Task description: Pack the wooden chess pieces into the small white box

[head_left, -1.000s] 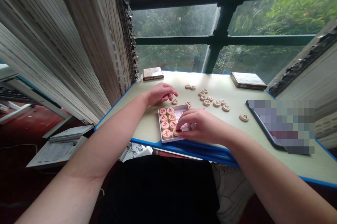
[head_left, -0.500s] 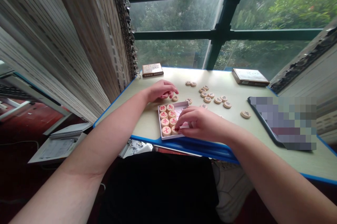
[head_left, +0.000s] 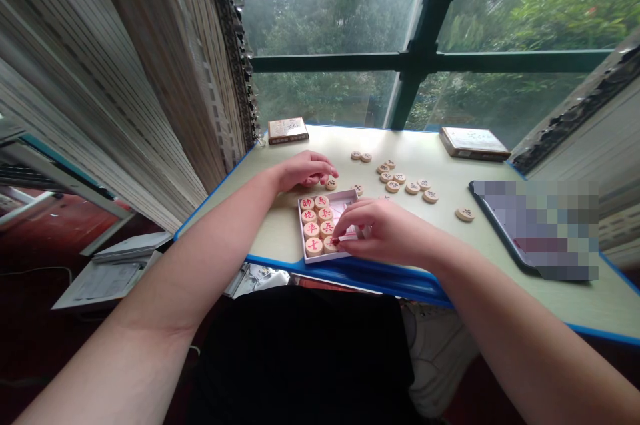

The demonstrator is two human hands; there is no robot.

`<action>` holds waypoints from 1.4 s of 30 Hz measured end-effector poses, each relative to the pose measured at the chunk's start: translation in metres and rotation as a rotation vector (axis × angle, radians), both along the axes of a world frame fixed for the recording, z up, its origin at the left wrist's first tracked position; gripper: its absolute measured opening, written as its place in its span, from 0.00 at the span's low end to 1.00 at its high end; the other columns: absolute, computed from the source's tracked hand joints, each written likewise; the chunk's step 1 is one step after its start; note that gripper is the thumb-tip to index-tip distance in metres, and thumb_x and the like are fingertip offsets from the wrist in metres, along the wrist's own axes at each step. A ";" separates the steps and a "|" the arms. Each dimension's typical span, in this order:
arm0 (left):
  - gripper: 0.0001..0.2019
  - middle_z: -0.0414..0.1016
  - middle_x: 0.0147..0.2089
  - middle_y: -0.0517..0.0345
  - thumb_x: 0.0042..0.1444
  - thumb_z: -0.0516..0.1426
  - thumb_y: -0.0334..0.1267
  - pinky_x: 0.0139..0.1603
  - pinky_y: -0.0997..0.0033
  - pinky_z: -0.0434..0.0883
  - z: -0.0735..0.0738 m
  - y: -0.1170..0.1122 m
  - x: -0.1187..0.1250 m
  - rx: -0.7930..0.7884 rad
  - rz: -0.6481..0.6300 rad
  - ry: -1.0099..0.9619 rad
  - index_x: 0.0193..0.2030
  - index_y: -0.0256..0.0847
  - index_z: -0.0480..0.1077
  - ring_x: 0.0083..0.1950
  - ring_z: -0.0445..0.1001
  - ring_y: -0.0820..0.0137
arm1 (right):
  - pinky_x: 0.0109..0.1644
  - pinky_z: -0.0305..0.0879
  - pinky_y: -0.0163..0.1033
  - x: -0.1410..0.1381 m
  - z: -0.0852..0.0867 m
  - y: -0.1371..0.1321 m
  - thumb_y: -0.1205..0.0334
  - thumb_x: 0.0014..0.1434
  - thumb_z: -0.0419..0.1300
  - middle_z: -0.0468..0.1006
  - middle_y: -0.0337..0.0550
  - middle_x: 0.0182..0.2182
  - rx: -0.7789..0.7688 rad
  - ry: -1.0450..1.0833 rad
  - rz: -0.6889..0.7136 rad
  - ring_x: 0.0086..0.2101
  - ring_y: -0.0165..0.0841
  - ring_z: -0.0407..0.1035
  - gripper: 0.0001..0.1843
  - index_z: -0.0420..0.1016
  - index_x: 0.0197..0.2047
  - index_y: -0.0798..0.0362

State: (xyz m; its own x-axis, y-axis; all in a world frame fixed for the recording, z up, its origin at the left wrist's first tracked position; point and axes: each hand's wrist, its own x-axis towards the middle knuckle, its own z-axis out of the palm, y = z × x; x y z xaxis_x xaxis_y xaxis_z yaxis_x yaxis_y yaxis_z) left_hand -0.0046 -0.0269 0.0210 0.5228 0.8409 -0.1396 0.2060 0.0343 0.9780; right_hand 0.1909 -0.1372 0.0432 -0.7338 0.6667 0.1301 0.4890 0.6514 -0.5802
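One disc [head_left: 328,246] inside the near edge of the box [head_left: 344,200] is touched by the right hand [head_left: 380,228], fingers narrowed, grip unclear.

Round pieces [head_left: 393,186], middle of frame: pale wood, smooth, dull. Open box [head_left: 301,235], lower middle: white, looks like stiff paper, smooth. Bench [head_left: 330,140]: smooth top, soft shine; blue edge [head_left: 385,280] looks like shiny plastic. Curtain [head_left: 125,25], upper left: striped cloth, soft folds. Window panes [head_left: 330,25], top: clear glass. Window bars [head_left: 425,62]: green, bit glossy. Cloth [head_left: 305,352], bottom middle: black, matt.
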 end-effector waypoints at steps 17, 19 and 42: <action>0.09 0.65 0.22 0.61 0.48 0.60 0.36 0.15 0.80 0.44 -0.001 0.002 -0.001 -0.006 -0.026 0.024 0.33 0.31 0.73 0.15 0.52 0.86 | 0.37 0.62 0.33 0.001 0.000 0.000 0.69 0.52 0.59 0.78 0.40 0.32 0.002 0.002 0.057 0.31 0.29 0.69 0.08 0.80 0.33 0.52; 0.09 0.65 0.22 0.61 0.48 0.60 0.36 0.15 0.80 0.44 0.000 0.001 -0.001 -0.005 -0.026 0.022 0.33 0.31 0.73 0.15 0.52 0.86 | 0.35 0.61 0.33 0.003 0.001 0.001 0.66 0.54 0.58 0.78 0.40 0.30 -0.003 0.006 0.022 0.30 0.29 0.68 0.07 0.79 0.32 0.53; 0.12 0.76 0.31 0.54 0.44 0.63 0.41 0.32 0.74 0.66 0.000 -0.010 0.008 0.282 -0.099 0.245 0.32 0.34 0.75 0.31 0.70 0.74 | 0.61 0.39 0.63 0.042 -0.041 0.064 0.36 0.58 0.39 0.49 0.54 0.66 -0.017 -0.462 -1.013 0.63 0.58 0.41 0.39 0.53 0.66 0.49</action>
State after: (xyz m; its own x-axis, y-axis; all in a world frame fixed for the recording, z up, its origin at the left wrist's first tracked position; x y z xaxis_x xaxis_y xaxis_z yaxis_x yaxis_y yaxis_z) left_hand 0.0035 -0.0369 0.0206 0.5831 0.8114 -0.0409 0.4234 -0.2605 0.8677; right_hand 0.2324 -0.0727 0.0021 0.1749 0.9841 -0.0298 0.9616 -0.1772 -0.2096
